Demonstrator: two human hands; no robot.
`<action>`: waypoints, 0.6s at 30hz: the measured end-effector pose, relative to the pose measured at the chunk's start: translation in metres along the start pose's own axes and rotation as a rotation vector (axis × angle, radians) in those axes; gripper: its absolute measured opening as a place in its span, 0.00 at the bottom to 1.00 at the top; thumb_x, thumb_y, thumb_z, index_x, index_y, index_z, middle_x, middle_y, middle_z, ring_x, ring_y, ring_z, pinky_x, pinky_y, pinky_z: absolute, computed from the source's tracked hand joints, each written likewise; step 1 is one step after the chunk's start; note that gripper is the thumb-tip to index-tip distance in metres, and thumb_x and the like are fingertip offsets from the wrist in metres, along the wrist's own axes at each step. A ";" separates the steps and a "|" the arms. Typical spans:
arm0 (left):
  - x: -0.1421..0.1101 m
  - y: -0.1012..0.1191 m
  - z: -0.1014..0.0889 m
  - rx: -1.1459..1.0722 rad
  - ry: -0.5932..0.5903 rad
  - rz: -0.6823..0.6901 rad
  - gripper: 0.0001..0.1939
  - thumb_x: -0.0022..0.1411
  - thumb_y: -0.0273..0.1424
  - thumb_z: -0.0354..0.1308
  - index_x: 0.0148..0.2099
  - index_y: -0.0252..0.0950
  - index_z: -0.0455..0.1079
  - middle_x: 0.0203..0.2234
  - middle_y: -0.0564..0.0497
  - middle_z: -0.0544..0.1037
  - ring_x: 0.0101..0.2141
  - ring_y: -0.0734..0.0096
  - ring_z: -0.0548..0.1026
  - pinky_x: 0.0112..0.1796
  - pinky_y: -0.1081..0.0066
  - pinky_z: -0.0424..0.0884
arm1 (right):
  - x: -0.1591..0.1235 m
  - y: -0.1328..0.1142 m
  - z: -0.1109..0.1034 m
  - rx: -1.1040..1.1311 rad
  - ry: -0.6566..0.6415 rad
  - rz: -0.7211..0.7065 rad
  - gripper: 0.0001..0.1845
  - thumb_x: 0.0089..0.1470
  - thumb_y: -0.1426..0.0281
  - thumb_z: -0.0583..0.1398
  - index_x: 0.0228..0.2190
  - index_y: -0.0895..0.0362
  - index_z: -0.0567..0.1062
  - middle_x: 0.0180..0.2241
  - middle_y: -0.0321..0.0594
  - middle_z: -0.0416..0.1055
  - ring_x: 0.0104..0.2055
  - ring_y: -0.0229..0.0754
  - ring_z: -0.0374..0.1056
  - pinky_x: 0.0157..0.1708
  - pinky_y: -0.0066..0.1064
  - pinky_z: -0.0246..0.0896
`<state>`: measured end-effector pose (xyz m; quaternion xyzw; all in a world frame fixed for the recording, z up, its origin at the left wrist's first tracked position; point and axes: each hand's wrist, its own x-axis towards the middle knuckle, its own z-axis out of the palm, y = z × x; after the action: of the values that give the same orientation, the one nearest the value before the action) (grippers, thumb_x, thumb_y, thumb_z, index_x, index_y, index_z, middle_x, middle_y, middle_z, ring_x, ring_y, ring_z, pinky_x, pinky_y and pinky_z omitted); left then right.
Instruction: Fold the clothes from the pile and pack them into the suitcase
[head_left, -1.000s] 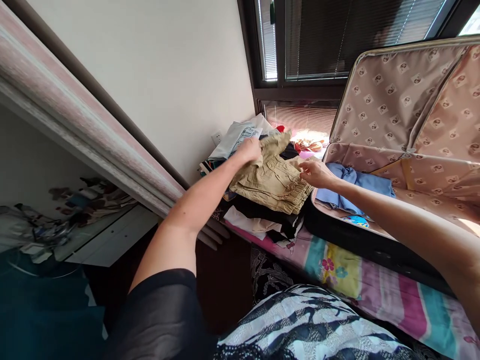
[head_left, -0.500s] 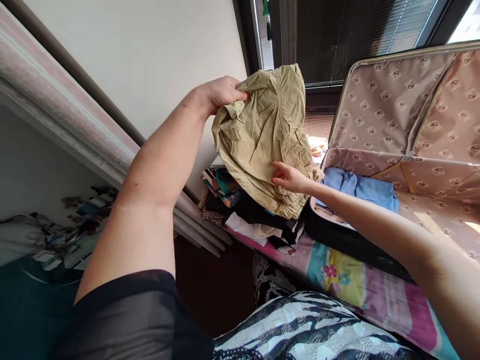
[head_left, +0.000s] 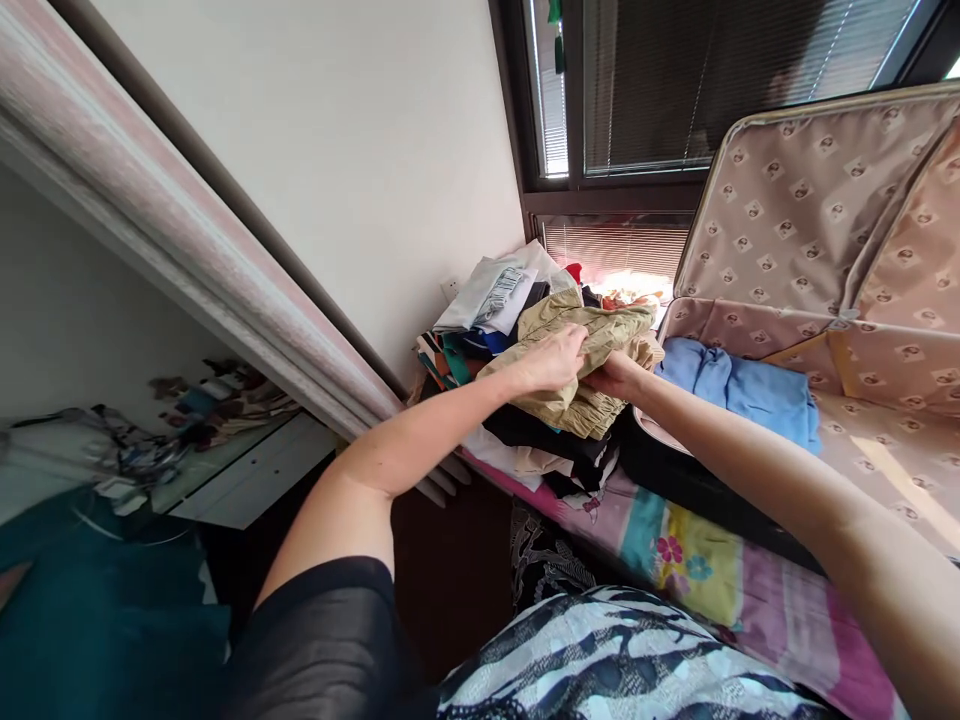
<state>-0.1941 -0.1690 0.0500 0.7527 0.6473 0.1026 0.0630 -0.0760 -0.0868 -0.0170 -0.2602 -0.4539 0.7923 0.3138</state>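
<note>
Khaki pants (head_left: 559, 400) with a gathered elastic edge lie partly folded over on a clothes pile, just left of the suitcase. My left hand (head_left: 559, 358) is on top of them, its fingers closed on the fabric. From the right, my right hand (head_left: 616, 374) grips the same pants at the fold, its fingertips hidden in the cloth. Behind the pants, a white printed garment (head_left: 499, 290) tops the pile. Black and white clothes (head_left: 517, 455) show below them.
An open suitcase (head_left: 757, 320) with patterned lining stands at the right, folded blue clothing (head_left: 739, 390) inside. Flowered bedding (head_left: 697, 560) runs beneath. A white wall (head_left: 360, 180) and a curtain (head_left: 225, 260) bound the left; window blinds (head_left: 622, 245) are behind the pile.
The khaki pants have come down from being held up onto the pile and are folded over. My left hand has moved down and right, close to my right hand, which now grips the cloth.
</note>
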 end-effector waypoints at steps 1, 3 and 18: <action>-0.003 0.002 0.013 -0.007 0.019 -0.017 0.26 0.74 0.30 0.52 0.71 0.31 0.65 0.72 0.32 0.66 0.70 0.51 0.68 0.70 0.55 0.63 | -0.006 0.000 -0.010 0.036 0.060 0.025 0.11 0.57 0.67 0.64 0.43 0.52 0.76 0.38 0.42 0.80 0.42 0.48 0.78 0.44 0.42 0.81; -0.004 0.003 0.029 -0.053 -0.008 -0.001 0.34 0.74 0.35 0.55 0.77 0.32 0.57 0.77 0.31 0.58 0.76 0.48 0.59 0.74 0.51 0.55 | -0.018 -0.005 -0.031 0.123 0.197 0.068 0.07 0.57 0.69 0.62 0.39 0.52 0.75 0.35 0.42 0.78 0.40 0.48 0.78 0.42 0.41 0.80; 0.035 -0.128 0.017 -0.497 0.526 -0.674 0.09 0.72 0.33 0.64 0.45 0.32 0.81 0.40 0.42 0.86 0.45 0.60 0.82 0.50 0.68 0.73 | -0.021 0.010 -0.065 -0.105 0.501 0.038 0.23 0.40 0.83 0.67 0.37 0.54 0.71 0.32 0.32 0.78 0.28 0.37 0.73 0.25 0.27 0.70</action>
<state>-0.3082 -0.1141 0.0069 0.4121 0.8047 0.4144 0.1048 -0.0196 -0.0704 -0.0524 -0.4728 -0.3977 0.6843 0.3873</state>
